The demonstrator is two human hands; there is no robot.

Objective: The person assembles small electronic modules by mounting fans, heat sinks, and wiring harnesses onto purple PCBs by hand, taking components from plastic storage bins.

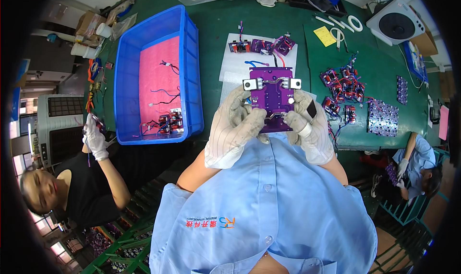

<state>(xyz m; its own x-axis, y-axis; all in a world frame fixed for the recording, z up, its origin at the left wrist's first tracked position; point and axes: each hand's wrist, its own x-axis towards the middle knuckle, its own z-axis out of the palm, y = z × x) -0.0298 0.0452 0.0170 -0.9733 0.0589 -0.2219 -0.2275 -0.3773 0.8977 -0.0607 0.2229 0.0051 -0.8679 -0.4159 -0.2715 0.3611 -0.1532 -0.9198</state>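
Between my two gloved hands I hold a purple circuit board (272, 98) upright before my chest. My left hand (235, 125) grips its left side, thumb near the lower edge. On the other side my right hand (307, 122) pinches the lower right part, its thumb by a bent metal wire on the board. Two white-and-black square components on metal legs stick out at the board's upper left and upper right. Blue, black and red wires rise behind its top edge. The fingers behind the board are mostly hidden.
At left stands a blue bin (192, 81) with a pink lining and wired boards inside. Wired purple boards (261, 46) lie on white foam ahead. More board assemblies (343, 84) and a board panel (382, 118) sit right, near a fan-like device (396, 24). Co-workers sit on both sides.
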